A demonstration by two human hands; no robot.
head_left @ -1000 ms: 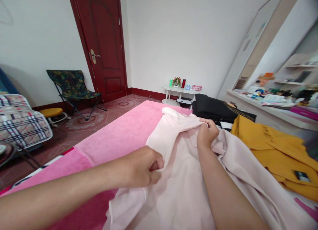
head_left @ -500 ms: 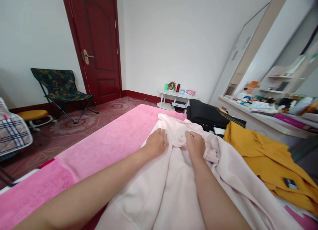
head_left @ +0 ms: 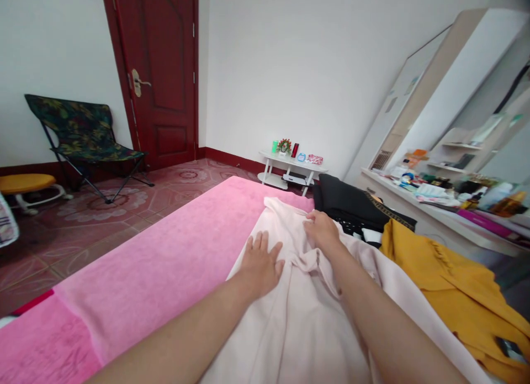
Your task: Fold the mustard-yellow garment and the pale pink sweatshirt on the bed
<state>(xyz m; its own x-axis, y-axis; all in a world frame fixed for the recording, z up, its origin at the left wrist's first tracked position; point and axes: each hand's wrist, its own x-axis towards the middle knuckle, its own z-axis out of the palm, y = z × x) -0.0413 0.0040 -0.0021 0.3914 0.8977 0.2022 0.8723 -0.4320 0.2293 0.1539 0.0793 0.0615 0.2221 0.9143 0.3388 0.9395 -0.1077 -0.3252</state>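
A pale pink garment [head_left: 306,317] lies spread over the pink bed cover [head_left: 178,246], its far end narrowing toward the bed's far edge. My left hand [head_left: 260,262] rests flat on the garment's left side, fingers spread. Farther up on the right, my right hand [head_left: 323,229] has its fingers curled onto the fabric near the garment's far right edge, pinching it. Between the two hands the cloth is bunched into a small fold. What kind of garment it is, I cannot make out for sure.
Right of the garment lie mustard-yellow clothing [head_left: 447,279] and a folded black garment [head_left: 351,199]. Beyond the bed stands a small white table [head_left: 285,162]. A cluttered dresser [head_left: 430,201] is along the right. A camouflage folding chair [head_left: 83,132] and yellow stool [head_left: 28,182] stand left.
My left hand has let go of its bunched hold, moved nearer and flattened on the cloth. My right hand has shifted slightly toward the far edge. The view has turned slightly right.
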